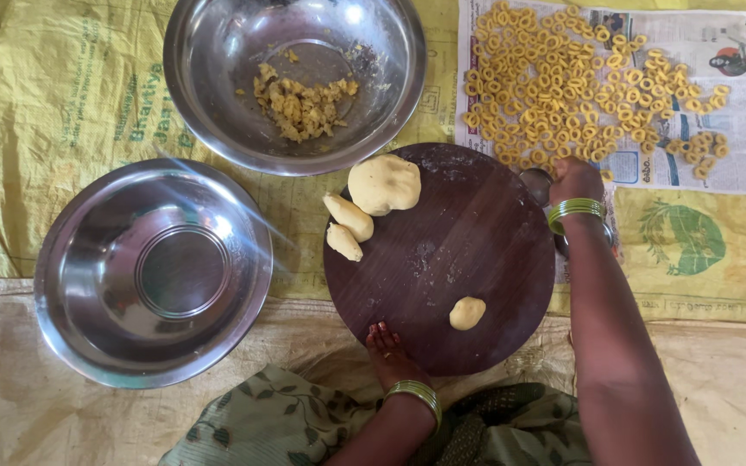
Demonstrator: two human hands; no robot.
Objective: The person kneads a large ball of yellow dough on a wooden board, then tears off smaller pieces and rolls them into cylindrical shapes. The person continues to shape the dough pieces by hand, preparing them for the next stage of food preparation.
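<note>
Though small and soft enough to dent, small dough lump (467,312) on near part of round dark board (442,259): light, slightly tacky, probably best pinched gently from both sides. Left hand (388,348) flat on board's near rim, fingers (382,331) loosely together, holding nothing. Farther off, right hand (575,179) at board's far right edge; fingers hidden, cannot tell grip. Beyond: bigger dough ball (384,184), dough rings (580,86).

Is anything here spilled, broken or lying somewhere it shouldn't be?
Nothing stands out. The dough rings lie in one layer on the newspaper, the dough lumps sit on the round board, and crumbly dough stays inside the upper bowl. The other bowl is empty.
</note>
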